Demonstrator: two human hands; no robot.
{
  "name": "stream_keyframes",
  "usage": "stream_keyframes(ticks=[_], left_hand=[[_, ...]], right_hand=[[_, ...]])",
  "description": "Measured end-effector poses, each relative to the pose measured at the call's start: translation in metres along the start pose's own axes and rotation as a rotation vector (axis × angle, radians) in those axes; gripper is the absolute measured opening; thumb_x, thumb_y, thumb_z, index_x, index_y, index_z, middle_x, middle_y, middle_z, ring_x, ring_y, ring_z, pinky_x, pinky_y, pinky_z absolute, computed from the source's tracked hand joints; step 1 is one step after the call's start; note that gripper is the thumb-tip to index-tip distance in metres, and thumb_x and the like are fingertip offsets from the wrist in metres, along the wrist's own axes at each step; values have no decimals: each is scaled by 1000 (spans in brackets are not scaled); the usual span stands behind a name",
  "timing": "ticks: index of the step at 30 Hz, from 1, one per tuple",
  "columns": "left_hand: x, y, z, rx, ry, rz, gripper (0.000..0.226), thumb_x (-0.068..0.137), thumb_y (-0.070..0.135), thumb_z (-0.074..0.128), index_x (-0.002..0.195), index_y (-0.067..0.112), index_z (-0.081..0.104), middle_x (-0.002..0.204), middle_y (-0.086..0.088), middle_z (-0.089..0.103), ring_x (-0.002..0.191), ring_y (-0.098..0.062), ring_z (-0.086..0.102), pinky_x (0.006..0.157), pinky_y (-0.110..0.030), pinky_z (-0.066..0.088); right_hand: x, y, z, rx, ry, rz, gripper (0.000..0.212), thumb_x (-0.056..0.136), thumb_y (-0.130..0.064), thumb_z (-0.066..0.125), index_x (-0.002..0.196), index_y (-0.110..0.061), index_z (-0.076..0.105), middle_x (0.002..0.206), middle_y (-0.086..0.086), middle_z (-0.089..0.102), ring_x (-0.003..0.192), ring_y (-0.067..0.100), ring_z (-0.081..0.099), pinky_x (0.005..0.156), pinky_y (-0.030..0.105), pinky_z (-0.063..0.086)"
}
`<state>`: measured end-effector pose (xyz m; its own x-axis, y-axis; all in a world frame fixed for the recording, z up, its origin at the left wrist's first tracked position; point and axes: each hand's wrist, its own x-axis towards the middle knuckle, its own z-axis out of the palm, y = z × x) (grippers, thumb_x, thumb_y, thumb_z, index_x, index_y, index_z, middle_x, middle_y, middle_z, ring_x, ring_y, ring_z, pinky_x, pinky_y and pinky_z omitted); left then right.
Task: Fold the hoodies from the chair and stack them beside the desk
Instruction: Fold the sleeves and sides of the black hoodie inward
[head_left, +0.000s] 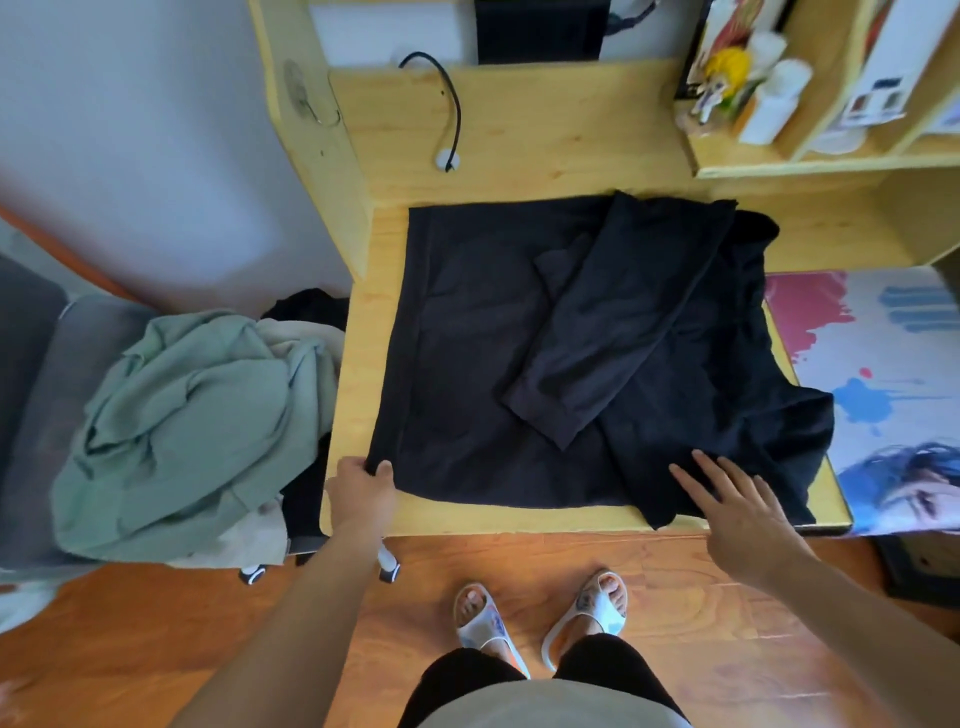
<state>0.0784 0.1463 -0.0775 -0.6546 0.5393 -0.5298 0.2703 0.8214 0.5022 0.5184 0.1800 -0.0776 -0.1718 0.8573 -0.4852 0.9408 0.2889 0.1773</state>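
Observation:
A black hoodie (467, 338) lies spread on the wooden desk (358, 374), one sleeve folded across its middle. My left hand (361, 488) pinches the hoodie's near left corner at the hem. Fingers straight and spread, my right hand (737, 504) presses on the crumpled near right part of the hoodie. On the grey chair (36, 374) to the left lies a pile with a pale green hoodie (192, 431) on top, a beige garment and a black one showing beneath it.
A black cable (449, 104) curls over the desk's back shelf. Shelves with bottles and a figurine (727, 83) stand at the back right. A colourful printed mat (883, 389) covers the desk's right side. My feet in sandals stand on the wood floor below.

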Motion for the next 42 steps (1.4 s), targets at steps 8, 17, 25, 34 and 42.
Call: stream_keyframes(ticks=[8,17,25,34,42], left_hand=[[-8,3,-19,-610,-355,-282,28,96,4,67,121,-2,57,90,-13,64,61,-16,52,64,-31,50],[-54,34,-23,-269,-576,507,53,102,13,56,144,43,50,135,19,63,113,4,60,108,-35,48],[-46,33,-38,-311,-695,355,25,100,19,57,113,29,76,116,2,74,116,-18,64,107,-37,46],[12,-7,-50,-305,-449,-51,44,100,29,59,142,20,46,123,-11,56,98,-18,58,92,-37,56],[29,28,-30,-381,-383,-102,53,105,36,51,154,26,35,151,3,42,135,-23,44,106,-42,38]], right_hand=[[-2,-16,-26,5,-123,147,76,93,-20,48,159,-36,12,168,-1,6,154,25,10,123,47,14],[14,-207,-130,1299,-269,-268,74,89,-50,67,152,-32,35,144,-14,46,128,8,51,108,36,47],[57,-264,-158,1441,-285,198,10,91,-18,62,91,-16,72,92,8,72,80,20,69,60,29,59],[57,-266,-154,1099,-278,-95,15,98,-24,53,93,-25,67,92,-1,72,82,14,69,77,29,56],[123,-182,-169,630,16,-101,28,97,-14,48,118,-19,66,127,3,57,113,25,58,95,35,49]])
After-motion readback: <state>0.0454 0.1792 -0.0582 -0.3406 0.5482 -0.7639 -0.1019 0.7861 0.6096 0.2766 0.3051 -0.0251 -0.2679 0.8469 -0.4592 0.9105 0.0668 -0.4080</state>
